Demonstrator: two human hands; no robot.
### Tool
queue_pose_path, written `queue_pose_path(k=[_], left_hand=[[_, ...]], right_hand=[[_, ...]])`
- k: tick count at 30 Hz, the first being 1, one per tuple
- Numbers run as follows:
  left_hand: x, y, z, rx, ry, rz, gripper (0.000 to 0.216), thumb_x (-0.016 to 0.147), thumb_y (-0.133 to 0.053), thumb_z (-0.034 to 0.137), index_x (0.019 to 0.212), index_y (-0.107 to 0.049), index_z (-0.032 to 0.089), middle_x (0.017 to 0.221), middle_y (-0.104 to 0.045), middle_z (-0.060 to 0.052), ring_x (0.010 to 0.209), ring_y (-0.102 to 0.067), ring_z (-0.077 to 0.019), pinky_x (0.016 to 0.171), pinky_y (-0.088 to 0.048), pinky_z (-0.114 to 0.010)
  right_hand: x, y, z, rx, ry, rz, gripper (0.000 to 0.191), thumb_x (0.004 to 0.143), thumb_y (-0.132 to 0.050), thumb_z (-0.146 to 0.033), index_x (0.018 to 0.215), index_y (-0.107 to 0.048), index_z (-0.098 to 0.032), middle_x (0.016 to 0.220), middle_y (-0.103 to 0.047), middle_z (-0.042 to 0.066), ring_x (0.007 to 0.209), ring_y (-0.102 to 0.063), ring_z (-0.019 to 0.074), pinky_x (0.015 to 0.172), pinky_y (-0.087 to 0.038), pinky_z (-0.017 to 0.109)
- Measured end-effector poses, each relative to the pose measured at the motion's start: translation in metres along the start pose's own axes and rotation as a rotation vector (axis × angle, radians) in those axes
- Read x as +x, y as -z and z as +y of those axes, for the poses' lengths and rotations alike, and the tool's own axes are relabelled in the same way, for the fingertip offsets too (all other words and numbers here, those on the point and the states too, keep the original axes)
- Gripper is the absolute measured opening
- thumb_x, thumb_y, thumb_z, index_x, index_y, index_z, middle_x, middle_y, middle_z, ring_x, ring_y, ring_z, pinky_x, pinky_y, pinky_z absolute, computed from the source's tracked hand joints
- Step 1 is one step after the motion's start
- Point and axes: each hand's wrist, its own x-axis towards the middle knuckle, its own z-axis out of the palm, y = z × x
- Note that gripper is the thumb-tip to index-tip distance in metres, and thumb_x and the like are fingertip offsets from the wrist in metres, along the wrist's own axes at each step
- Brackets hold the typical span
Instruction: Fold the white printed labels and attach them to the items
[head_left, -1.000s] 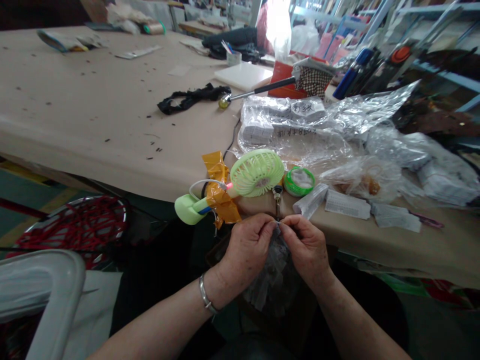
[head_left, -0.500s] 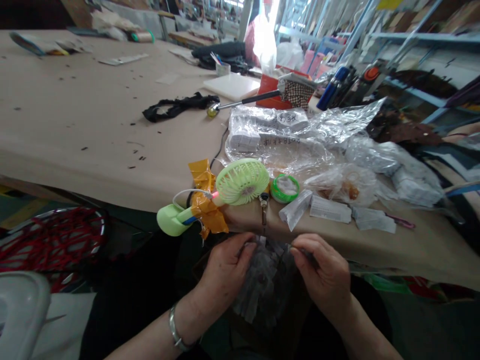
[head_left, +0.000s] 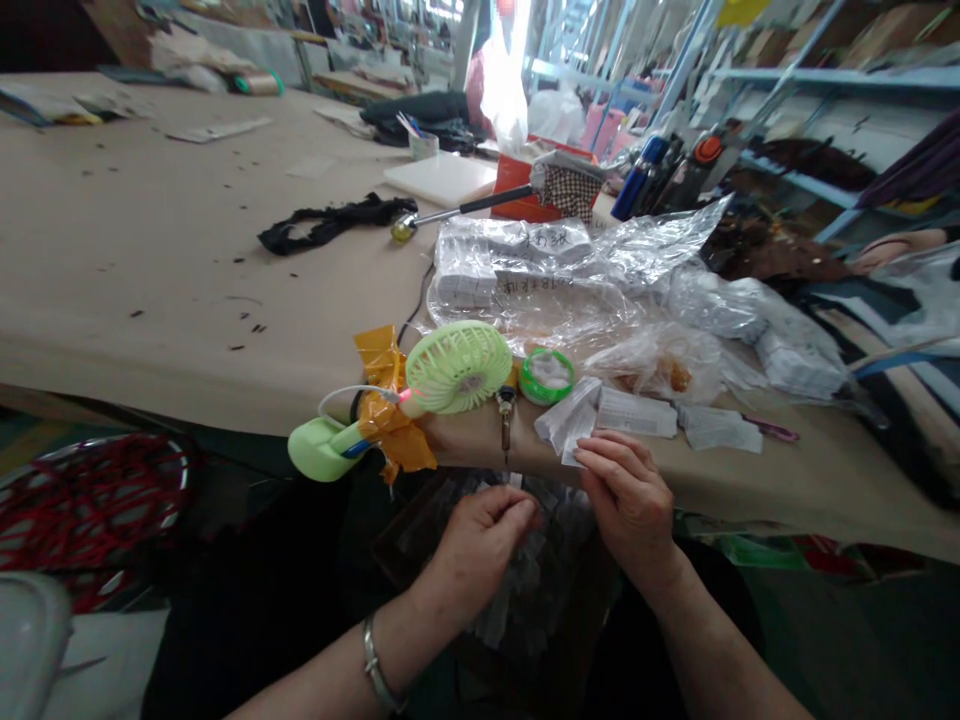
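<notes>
My left hand point(head_left: 487, 535) is closed, thumb pressed against the bent fingers just below the table edge; whatever it pinches is too small to make out. A thin pointed metal tool point(head_left: 506, 425) hangs down over the edge, its tip just above this hand. On the right, the fingertips of my right hand point(head_left: 630, 495) close on the lower edge of the white fabric labels point(head_left: 574, 412) at the table's front. Beneath both hands, many pale translucent strips point(head_left: 517, 600) lie heaped in a dark container, partly hidden by my left hand.
A green handheld fan point(head_left: 459, 368) is fixed to the edge with orange tape point(head_left: 405, 440). Beside it sits a green round tub point(head_left: 547, 376). Behind are plastic bags of label stacks point(head_left: 540, 275). Another person's hand point(head_left: 896, 248) shows at far right. A red-laced basket point(head_left: 90, 520) stands at left.
My right hand has left the strips below the edge and moved up to the labels on the table. My left hand has closed further and moved slightly right. The view has shifted slightly.
</notes>
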Motion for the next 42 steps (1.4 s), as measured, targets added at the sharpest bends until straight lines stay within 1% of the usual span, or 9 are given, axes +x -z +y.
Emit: queue_pose_path(k=[4, 7, 10, 14, 18, 28, 30, 34, 42], left_hand=[[0.003, -0.023, 0.012, -0.564, 0.27, -0.206, 0.029, 0.077, -0.065, 0.041, 0.083, -0.065, 0.013, 0.073, -0.065, -0.004, 0.063, -0.059, -0.0124, 0.061, -0.048, -0.025], [0.008, -0.035, 0.014, -0.741, 0.29, -0.218, 0.024, 0.075, -0.07, 0.032, 0.081, -0.065, 0.01, 0.072, -0.063, -0.004, 0.057, -0.056, -0.0079, 0.052, -0.044, -0.017], [0.013, -0.041, 0.013, -0.69, 0.283, -0.168, 0.013, 0.077, -0.068, 0.021, 0.08, -0.064, 0.009, 0.071, -0.064, -0.004, 0.055, -0.057, -0.0073, 0.05, -0.044, -0.016], [0.013, -0.042, 0.015, -0.519, 0.369, -0.122, 0.014, 0.085, -0.057, 0.022, 0.09, -0.061, 0.01, 0.068, -0.066, -0.006, 0.055, -0.062, -0.0122, 0.053, -0.051, -0.023], [0.008, -0.042, 0.015, -0.454, 0.407, -0.083, 0.014, 0.087, -0.055, 0.021, 0.09, -0.061, 0.009, 0.066, -0.066, -0.007, 0.055, -0.063, -0.0133, 0.054, -0.051, -0.023], [0.01, -0.043, 0.012, -0.442, 0.394, -0.103, 0.015, 0.086, -0.056, 0.021, 0.089, -0.062, 0.008, 0.067, -0.066, -0.007, 0.055, -0.062, -0.0128, 0.054, -0.049, -0.023], [0.011, -0.044, 0.014, -0.443, 0.397, -0.11, 0.015, 0.086, -0.055, 0.02, 0.088, -0.062, 0.008, 0.067, -0.066, -0.007, 0.054, -0.062, -0.0125, 0.053, -0.049, -0.023], [0.011, -0.048, 0.013, -0.439, 0.406, -0.122, 0.015, 0.086, -0.054, 0.02, 0.089, -0.062, 0.008, 0.067, -0.066, -0.007, 0.053, -0.062, -0.0122, 0.051, -0.049, -0.022], [0.006, -0.049, 0.008, -0.441, 0.421, -0.111, 0.014, 0.086, -0.054, 0.02, 0.089, -0.061, 0.008, 0.066, -0.065, -0.007, 0.051, -0.061, -0.0116, 0.05, -0.047, -0.02]], right_hand=[[-0.01, 0.016, -0.021, 0.114, 0.076, -0.076, 0.025, 0.082, -0.058, -0.01, 0.1, -0.065, -0.025, 0.096, -0.07, 0.005, 0.101, -0.059, 0.0238, 0.086, -0.049, 0.044], [-0.021, 0.026, -0.033, 0.145, 0.149, -0.184, 0.027, 0.082, -0.056, -0.01, 0.103, -0.063, -0.025, 0.097, -0.07, 0.004, 0.102, -0.059, 0.0239, 0.089, -0.047, 0.045], [-0.021, 0.031, -0.026, 0.08, 0.129, -0.223, 0.029, 0.085, -0.055, -0.013, 0.111, -0.059, -0.023, 0.103, -0.067, 0.006, 0.108, -0.055, 0.0249, 0.092, -0.046, 0.045], [-0.006, 0.032, 0.005, -0.282, -0.09, -0.208, 0.048, 0.088, -0.055, -0.036, 0.129, -0.048, -0.012, 0.119, -0.058, 0.017, 0.116, -0.046, 0.0331, 0.095, -0.041, 0.052], [0.001, 0.029, 0.022, -0.521, -0.178, -0.288, 0.047, 0.088, -0.054, -0.042, 0.126, -0.054, -0.014, 0.125, -0.054, 0.016, 0.118, -0.042, 0.0366, 0.095, -0.037, 0.054], [-0.009, 0.035, 0.032, -0.25, -0.117, -0.176, 0.014, 0.088, -0.055, -0.027, 0.092, -0.067, -0.021, 0.096, -0.066, 0.005, 0.097, -0.056, 0.0224, 0.089, -0.043, 0.039], [-0.003, 0.037, 0.032, -0.23, -0.132, -0.196, 0.015, 0.087, -0.056, -0.028, 0.096, -0.066, -0.021, 0.096, -0.066, 0.006, 0.096, -0.056, 0.023, 0.087, -0.045, 0.039], [0.012, 0.041, 0.023, -0.325, -0.154, -0.324, 0.029, 0.083, -0.061, -0.031, 0.108, -0.063, -0.017, 0.102, -0.065, 0.009, 0.098, -0.055, 0.0267, 0.087, -0.046, 0.04], [0.025, 0.039, 0.016, -0.549, -0.081, -0.406, 0.014, 0.088, -0.053, -0.023, 0.086, -0.067, -0.019, 0.086, -0.066, 0.005, 0.084, -0.058, 0.0211, 0.079, -0.042, 0.032]])
